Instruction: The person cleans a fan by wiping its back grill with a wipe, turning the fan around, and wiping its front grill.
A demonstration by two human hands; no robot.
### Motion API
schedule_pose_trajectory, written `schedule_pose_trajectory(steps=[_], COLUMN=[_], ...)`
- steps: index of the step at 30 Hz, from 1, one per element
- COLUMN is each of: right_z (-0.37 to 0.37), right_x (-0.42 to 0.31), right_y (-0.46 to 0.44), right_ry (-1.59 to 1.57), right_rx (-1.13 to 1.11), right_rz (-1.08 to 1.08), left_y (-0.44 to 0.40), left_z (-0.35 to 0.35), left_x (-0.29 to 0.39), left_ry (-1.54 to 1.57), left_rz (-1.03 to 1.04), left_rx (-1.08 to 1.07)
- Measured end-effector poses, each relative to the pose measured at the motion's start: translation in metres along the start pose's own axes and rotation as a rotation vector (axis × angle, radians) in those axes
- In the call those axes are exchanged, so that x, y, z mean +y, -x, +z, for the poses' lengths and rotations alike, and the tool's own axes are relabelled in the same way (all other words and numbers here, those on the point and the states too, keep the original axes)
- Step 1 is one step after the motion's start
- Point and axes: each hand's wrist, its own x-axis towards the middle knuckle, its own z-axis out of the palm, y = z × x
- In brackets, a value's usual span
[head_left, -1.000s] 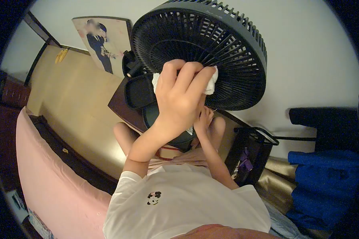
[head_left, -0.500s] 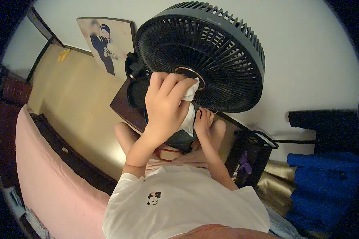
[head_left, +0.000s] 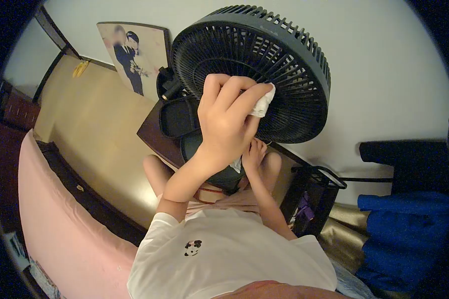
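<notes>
A large black fan (head_left: 294, 107) with a round slatted guard tilts up before me. My left hand (head_left: 227, 112) is in front of the guard, closed on a crumpled white tissue (head_left: 263, 104) that presses against the slats near the centre. The hand hides the guard's middle. Below the fan head, my right hand (head_left: 254, 153) has its fingers bent around the fan's lower part; the exact spot gripped is partly hidden. Another white piece of tissue (head_left: 236, 165) shows beside it, mostly behind my left wrist. The dark fan base (head_left: 222, 178) sits between my legs.
A dark low table (head_left: 152, 132) with a black tray (head_left: 177, 117) stands ahead left. A framed picture (head_left: 134, 55) leans on the wall. A pink-covered bed (head_left: 65, 214) lies left. A black rack (head_left: 309, 199) and blue cloth (head_left: 409, 239) are at right.
My left hand has moved up and to the right across the guard with the tissue. My right hand stays below the fan head. The other tissue piece is now more hidden.
</notes>
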Motion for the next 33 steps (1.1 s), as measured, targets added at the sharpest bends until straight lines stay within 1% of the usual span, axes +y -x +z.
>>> schedule_pose_trajectory(steps=[4, 8, 10, 12, 14, 19, 20, 22, 23, 25, 29, 32, 33], right_z=[-0.002, -0.004, -0.004, -0.002, -0.002, -0.001, -0.003, -0.004, -0.005, -0.005, -0.006, -0.006, -0.006], right_x=[-0.001, 0.000, -0.001, -0.002, 0.000, 0.000, -0.002, -0.003, -0.003, -0.001, 0.000, -0.002, -0.002], right_y=[0.001, 0.001, 0.000, 0.001, 0.000, 0.000, 0.000, 0.000, -0.001, -0.002, -0.004, -0.001, -0.001], right_ry=[-0.010, -0.007, -0.002, -0.027, -0.020, -0.013, -0.002, 0.010, 0.019, 0.030, 0.050, 0.038, 0.028], right_rx=[0.020, 0.009, 0.010, 0.011, 0.016, 0.014, -0.020, -0.055, -0.069, -0.084, -0.064, -0.060, -0.061], right_rz=[-0.018, -0.023, -0.037, -0.009, -0.025, -0.041, -0.008, 0.021, 0.024, 0.022, -0.029, -0.010, 0.013], left_y=[0.003, 0.002, 0.005, 0.009, 0.013, 0.022, 0.022, 0.022, 0.021, 0.020, 0.032, 0.034, 0.033], left_z=[0.008, 0.013, 0.016, 0.016, 0.015, 0.010, 0.007, -0.001, -0.004, -0.009, -0.021, -0.030, -0.031], left_x=[0.001, -0.004, -0.009, -0.011, -0.012, -0.016, -0.014, -0.008, -0.007, -0.007, -0.014, -0.012, -0.012], left_ry=[-0.036, -0.075, -0.189, -0.198, -0.207, -0.228, -0.229, -0.172, -0.174, -0.126, -0.071, -0.091, -0.090], left_rz=[-0.001, 0.023, 0.101, 0.109, 0.114, 0.091, 0.091, -0.026, -0.025, -0.056, -0.005, -0.077, -0.081], left_rx=[0.023, 0.000, 0.036, 0.039, 0.043, 0.015, 0.016, -0.073, -0.069, -0.128, -0.052, 0.052, 0.049])
